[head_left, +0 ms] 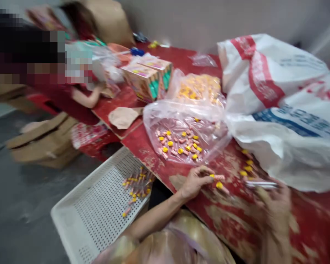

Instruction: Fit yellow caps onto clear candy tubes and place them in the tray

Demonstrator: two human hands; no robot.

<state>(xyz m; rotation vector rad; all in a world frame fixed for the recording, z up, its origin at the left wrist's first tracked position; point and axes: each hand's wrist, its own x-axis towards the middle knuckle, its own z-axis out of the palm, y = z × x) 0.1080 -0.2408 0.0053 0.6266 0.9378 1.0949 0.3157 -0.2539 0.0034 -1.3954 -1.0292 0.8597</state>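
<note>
My left hand (194,183) reaches over the table's front edge, thumb and forefinger closed on the yellow end of a small pink piece with a yellow cap (219,177). Just below its tip, a second capped pink piece (219,185) lies on the table. On the right, my right hand (277,207) is blurred, its fingers closed around a slim silvery-white stick (261,184) whose kind I cannot make out. Several yellow caps (248,168) lie beyond the stick. Farther back, a clear plastic bag (154,113) holds loose pink pieces and yellow caps.
A white perforated basket (79,223) with several capped pieces (139,183) stands left below the worn red table (159,163). A large white sack (266,146) bulges at right. Printed boxes (140,82) and a bag of yellow pieces (200,88) stand behind. Another person's arm (85,98) rests at left.
</note>
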